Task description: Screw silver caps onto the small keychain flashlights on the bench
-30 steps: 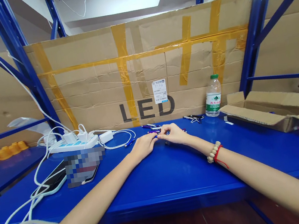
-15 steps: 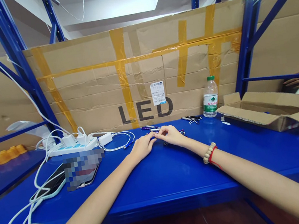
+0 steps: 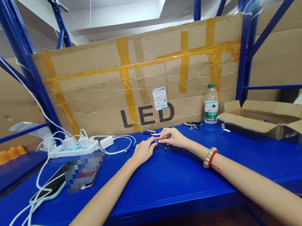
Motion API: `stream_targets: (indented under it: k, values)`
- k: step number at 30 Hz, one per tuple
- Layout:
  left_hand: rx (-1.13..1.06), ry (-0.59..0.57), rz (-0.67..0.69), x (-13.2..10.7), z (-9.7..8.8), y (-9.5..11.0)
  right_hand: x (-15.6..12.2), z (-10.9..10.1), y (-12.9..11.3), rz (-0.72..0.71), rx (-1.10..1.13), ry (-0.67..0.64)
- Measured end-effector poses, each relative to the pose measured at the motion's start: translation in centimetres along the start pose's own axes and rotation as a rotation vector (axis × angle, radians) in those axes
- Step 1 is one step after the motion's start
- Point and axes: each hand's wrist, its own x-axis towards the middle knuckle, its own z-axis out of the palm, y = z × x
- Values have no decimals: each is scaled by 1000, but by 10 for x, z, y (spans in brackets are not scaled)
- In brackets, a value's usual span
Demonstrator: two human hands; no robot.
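Both my arms stretch far forward over the blue shelf top. My left hand and my right hand meet at the back of the surface, fingers curled and pinched on a small pen-like part between them. Several small purple and silver pen-like parts lie scattered just behind the hands. A bead bracelet with a red string sits on my right wrist.
A white power strip with chargers and white cables lies at left, with phones beside it. A water bottle and an open cardboard box stand at right. A taped "LED" cardboard sheet closes the back.
My hands have stayed together on the small part. The camera has tipped slightly, so the scene sits lower in the picture.
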Motion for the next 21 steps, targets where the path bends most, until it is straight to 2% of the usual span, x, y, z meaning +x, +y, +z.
stream_targets:
  k: [4,14,21]
  values:
    - [-21,-13,38,0,2,-2,0,-1,4,-19,68,-23]
    - [-204,-30,211,4,13,-13,-1,1,5,-55,58,-1]
    - [-243,-18,206,0,7,-8,1,-3,-4,-75,56,-26]
